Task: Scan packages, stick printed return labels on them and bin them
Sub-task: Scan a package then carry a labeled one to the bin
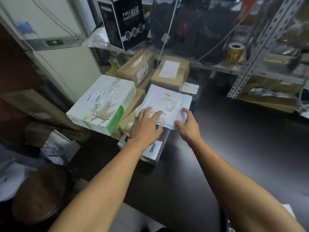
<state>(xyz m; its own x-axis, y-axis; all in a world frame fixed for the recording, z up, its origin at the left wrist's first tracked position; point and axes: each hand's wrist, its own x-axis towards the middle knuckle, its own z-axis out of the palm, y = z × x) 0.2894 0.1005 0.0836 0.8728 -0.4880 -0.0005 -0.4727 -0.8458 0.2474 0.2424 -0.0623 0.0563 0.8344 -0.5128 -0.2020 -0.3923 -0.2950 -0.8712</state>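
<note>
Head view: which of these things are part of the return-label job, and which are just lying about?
Part of the job:
- white mailer under the left hand and right hand
- white and green box
- brown cartons
- grey box below the mailer

Lying about:
- black mask box on the shelf
- tape roll
- round stool

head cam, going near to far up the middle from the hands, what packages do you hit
grey box under the wrists → white padded mailer under the left hand and right hand → brown carton with white label → black full face mask box on the shelf
</note>
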